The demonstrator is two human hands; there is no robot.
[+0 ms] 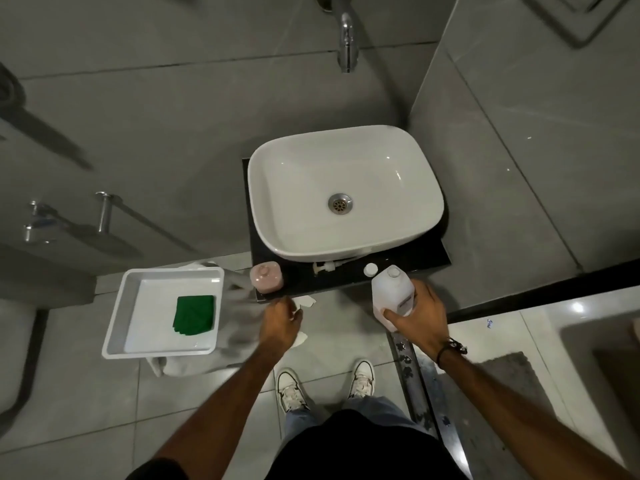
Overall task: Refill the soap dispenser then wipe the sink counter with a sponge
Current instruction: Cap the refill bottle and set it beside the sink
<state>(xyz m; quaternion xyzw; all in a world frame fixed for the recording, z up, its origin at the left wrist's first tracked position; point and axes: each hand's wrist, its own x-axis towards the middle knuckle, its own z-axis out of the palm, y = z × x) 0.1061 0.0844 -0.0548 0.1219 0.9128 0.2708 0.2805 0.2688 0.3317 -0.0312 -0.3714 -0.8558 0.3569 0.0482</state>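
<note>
A pink soap dispenser (266,278) stands open at the front left corner of the black counter (349,277), its white pump (325,266) lying beside it under the basin. My right hand (417,315) grips a white refill bottle (391,292) with its neck uncapped; its round white cap (370,269) lies on the counter just left of the bottle. My left hand (280,322) hovers at the counter's front edge below the dispenser, fingers curled, holding nothing I can make out. A green sponge (194,313) lies in a white tray (119,311) to the left.
A white basin (408,209) fills most of the counter, with a chrome tap (346,39) on the wall above. The tray rests on a low stand draped with white cloth (242,306). A glass partition is at the right. My shoes are on the tiled floor below.
</note>
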